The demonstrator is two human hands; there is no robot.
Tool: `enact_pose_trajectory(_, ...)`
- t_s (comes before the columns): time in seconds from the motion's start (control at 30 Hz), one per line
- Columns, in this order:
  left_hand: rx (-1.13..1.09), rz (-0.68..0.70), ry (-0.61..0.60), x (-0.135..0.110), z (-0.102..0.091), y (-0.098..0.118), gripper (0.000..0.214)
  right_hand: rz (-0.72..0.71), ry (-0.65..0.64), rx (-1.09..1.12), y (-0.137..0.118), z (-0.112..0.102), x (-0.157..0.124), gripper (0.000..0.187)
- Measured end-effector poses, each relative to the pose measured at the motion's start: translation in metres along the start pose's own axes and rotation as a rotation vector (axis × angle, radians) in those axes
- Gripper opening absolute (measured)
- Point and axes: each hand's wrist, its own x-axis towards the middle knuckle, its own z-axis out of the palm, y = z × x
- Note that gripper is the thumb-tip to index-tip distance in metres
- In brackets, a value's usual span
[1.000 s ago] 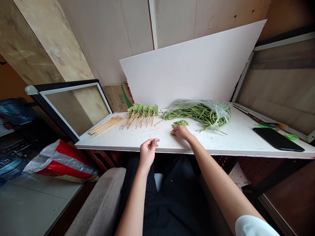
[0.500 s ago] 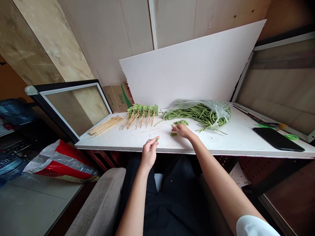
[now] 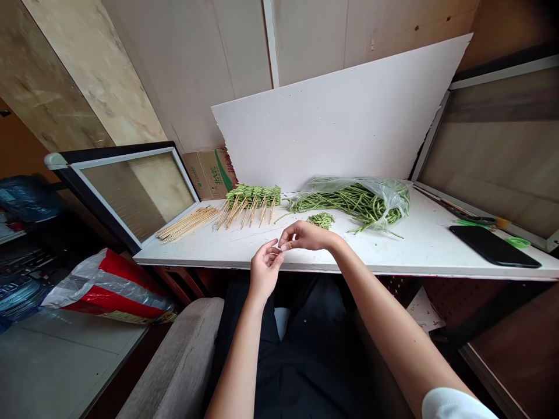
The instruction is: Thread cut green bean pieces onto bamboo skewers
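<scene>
My left hand (image 3: 265, 263) and my right hand (image 3: 304, 235) meet at the fingertips above the front edge of the white table (image 3: 371, 256). Both are closed, with thumbs and fingers pinched together. The fingers hide whatever lies between them; half a second ago a short green bean piece stuck out of the left hand. Just behind my right hand is a small pile of cut green bean pieces (image 3: 322, 220). Farther left, skewered bean pieces (image 3: 255, 194) are stacked, their wooden sticks pointing toward me. Bare wooden skewers (image 3: 188, 223) lie beside them.
A clear plastic bag of long green beans (image 3: 349, 201) lies at the back. To the right are a black phone (image 3: 493, 247), scissors (image 3: 474, 219) and a green ring (image 3: 517, 242). A white board (image 3: 336, 116) leans behind, and framed panels (image 3: 140, 186) flank the table.
My right hand has moved left from beside the cut pile to my left hand. The short bean pieces that lay under it are out of sight. The left hand has hardly moved.
</scene>
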Motion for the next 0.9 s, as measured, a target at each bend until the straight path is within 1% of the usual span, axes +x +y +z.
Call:
enact_pose_trajectory(0.07, 0.002, -0.016, 0.008, 0.000, 0.000, 0.002, 0.052, -0.003, 0.012, -0.014, 0.000, 0.001, 0.001, 0.046)
enact_pose_trajectory(0.17, 0.048, -0.058, 0.043, -0.001, 0.000, 0.006, 0.044, -0.019, 0.070, -0.022, 0.000, -0.001, 0.001, 0.044)
enact_pose_trajectory(0.23, 0.084, -0.075, 0.074, -0.001, 0.000, 0.008, 0.042, -0.026, 0.119, -0.025, -0.001, -0.002, 0.000, 0.042)
enact_pose_trajectory(0.3, 0.114, -0.073, 0.103, -0.002, -0.001, 0.010, 0.041, -0.026, 0.142, -0.049, -0.003, -0.002, 0.000, 0.040)
enact_pose_trajectory(0.47, 0.161, -0.025, 0.090, -0.002, -0.004, 0.010, 0.038, 0.011, 0.104, -0.141, -0.008, 0.003, 0.001, 0.029)
enact_pose_trajectory(0.7, 0.183, -0.005, 0.054, -0.003, -0.003, 0.010, 0.040, -0.011, 0.090, -0.138, -0.011, 0.006, 0.002, 0.008)
enact_pose_trajectory(0.9, 0.226, 0.051, 0.013, -0.002, -0.004, 0.011, 0.026, -0.040, 0.007, -0.057, -0.008, 0.008, 0.002, 0.010)
